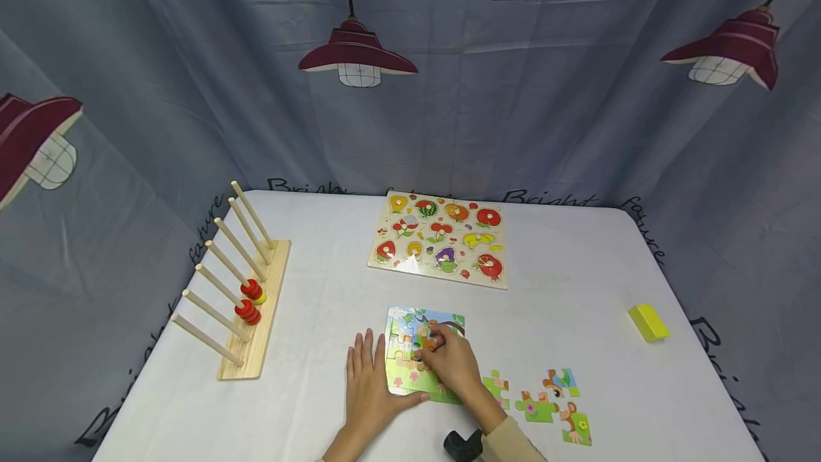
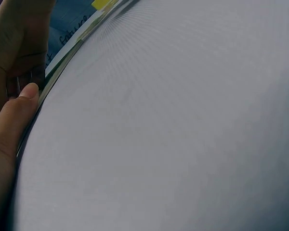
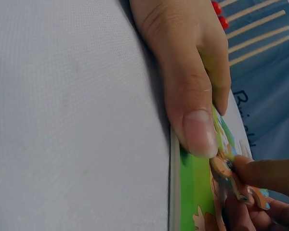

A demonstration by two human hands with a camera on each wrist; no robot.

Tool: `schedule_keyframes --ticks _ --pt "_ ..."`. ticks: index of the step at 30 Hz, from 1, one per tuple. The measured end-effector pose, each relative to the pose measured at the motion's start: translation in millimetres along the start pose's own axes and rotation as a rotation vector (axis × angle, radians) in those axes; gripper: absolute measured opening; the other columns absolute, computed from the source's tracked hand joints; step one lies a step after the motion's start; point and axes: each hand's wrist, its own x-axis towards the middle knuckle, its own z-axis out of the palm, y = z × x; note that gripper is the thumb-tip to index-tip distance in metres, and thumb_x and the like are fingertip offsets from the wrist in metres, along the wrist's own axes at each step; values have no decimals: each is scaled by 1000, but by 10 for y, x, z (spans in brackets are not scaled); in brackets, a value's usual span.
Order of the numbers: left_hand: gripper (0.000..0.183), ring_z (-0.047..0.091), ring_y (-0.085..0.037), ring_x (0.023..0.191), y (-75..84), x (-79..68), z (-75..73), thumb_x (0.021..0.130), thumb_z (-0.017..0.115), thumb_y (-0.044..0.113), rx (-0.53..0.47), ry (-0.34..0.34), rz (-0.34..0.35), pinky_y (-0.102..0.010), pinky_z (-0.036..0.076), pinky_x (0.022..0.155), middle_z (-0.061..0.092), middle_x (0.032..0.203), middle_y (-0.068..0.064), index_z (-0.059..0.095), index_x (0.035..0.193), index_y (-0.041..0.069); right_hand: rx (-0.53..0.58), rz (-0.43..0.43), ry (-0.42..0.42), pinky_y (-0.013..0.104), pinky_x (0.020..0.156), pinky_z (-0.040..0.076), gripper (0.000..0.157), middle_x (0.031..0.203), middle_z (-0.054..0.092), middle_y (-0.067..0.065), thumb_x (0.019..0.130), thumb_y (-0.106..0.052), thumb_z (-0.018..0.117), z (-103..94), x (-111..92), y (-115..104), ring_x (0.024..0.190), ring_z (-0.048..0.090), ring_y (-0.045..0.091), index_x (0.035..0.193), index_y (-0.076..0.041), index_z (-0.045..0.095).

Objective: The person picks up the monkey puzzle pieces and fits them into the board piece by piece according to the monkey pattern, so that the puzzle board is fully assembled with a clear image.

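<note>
A jigsaw puzzle board [image 1: 400, 376] with a bright animal picture lies flat on the white table. My left hand [image 1: 372, 391] rests along its left side with the fingers straight, and the thumb [image 3: 200, 132] touches the near edge. Over the board, my right hand [image 1: 452, 362] pinches a puzzle piece [image 3: 224, 167], brown and orange in part, between thumb and fingers. Part of the picture is hidden under that hand. Loose puzzle pieces lie to the right: a green one [image 1: 500, 399] by the right wrist, and several more [image 1: 537, 411] beyond it.
A wooden peg rack [image 1: 272, 291] with red and yellow rings stands at the left. Behind the jigsaw lies a fruit puzzle board [image 1: 436, 234]. A yellow block [image 1: 649, 323] sits far right, and a black object [image 1: 463, 445] is by the right wrist.
</note>
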Motion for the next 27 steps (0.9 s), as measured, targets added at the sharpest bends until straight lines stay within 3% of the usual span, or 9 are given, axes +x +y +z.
schedule_keyframes --ticks 4,11,19,27 --pt "126 14 -34 139 -1 5 3 46 52 88 -1 4 3 -47 9 112 25 147 -19 33 139 4 -46 -12 20 18 46 34 51 82 63 3 66 -28 79 -14 -13 -8 52 42 5 109 -5 62" --pt "127 13 -34 139 -7 5 10 46 53 88 -12 -4 1 -47 8 112 25 147 -19 33 139 3 -139 -74 76 24 60 43 52 90 61 4 64 -30 80 4 -25 -2 66 46 7 106 -5 64" --pt "127 14 -34 139 -6 3 8 46 54 88 -4 6 4 -47 10 112 26 147 -19 34 138 3 -165 -85 112 17 51 35 52 86 54 2 64 -30 80 47 -39 11 60 39 5 107 -5 65" --pt "126 14 -34 139 -3 1 1 46 55 87 -8 6 6 -48 9 112 25 147 -20 34 138 3 -174 -110 122 19 57 42 47 89 53 1 65 -30 80 52 -59 19 68 47 6 104 -8 64"
